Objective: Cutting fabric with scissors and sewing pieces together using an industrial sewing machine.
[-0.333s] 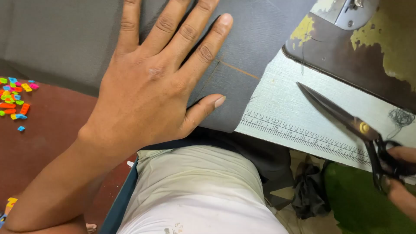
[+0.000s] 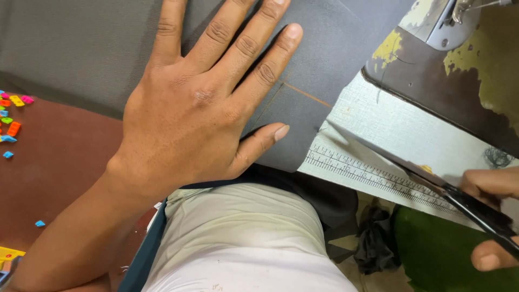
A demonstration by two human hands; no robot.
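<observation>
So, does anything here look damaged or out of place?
Yes. The dark machine base at upper right has worn paint, with yellowish patches showing through. Small coloured plastic pieces lie scattered on the brown table at left. The grey fabric under the left hand lies flat.

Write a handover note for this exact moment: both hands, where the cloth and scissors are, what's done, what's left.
Left hand: flat, fingers spread, pressing the dark grey cloth onto the table.
Right hand: grip shut on the handles of the scissors, at the right edge of the view.
Scissors: blades point left, tip at the cloth's right edge, lying over the pale table edge with a printed ruler.
Cloth: a thin chalk line runs across it near the fingers.
Done: cloth laid out, held flat and marked.
Left: no cut is visible in the cloth yet; the marked line is uncut.
Nearby: sewing machine base top right, small coloured bits far left.
</observation>
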